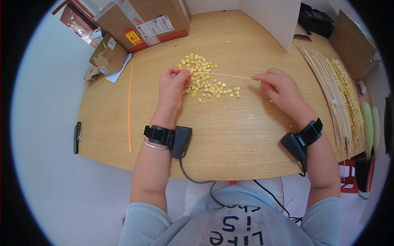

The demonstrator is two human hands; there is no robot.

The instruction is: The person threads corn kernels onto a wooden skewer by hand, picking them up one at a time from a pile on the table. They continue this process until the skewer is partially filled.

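Note:
A thin bamboo skewer [230,75] spans the space between my two hands, above the table. My left hand [173,87] is closed in a pinch at its left end, over the left side of a pile of yellow corn kernels [204,81]. Whatever else lies between those fingertips is hidden. Thumb and fingers of my right hand [282,91] pinch the skewer further along, and its other end sticks out to the right past the hand. The kernels lie loose on the wooden table [230,135], some scattered away from the pile.
At the right lie a bundle of bare skewers [324,86], skewers threaded with corn kernels [347,92] and green corn husks [368,127]. Cardboard boxes [143,24] stand at the back left. An orange strip [130,106] runs along the left side; a white panel [271,22] rises at the back.

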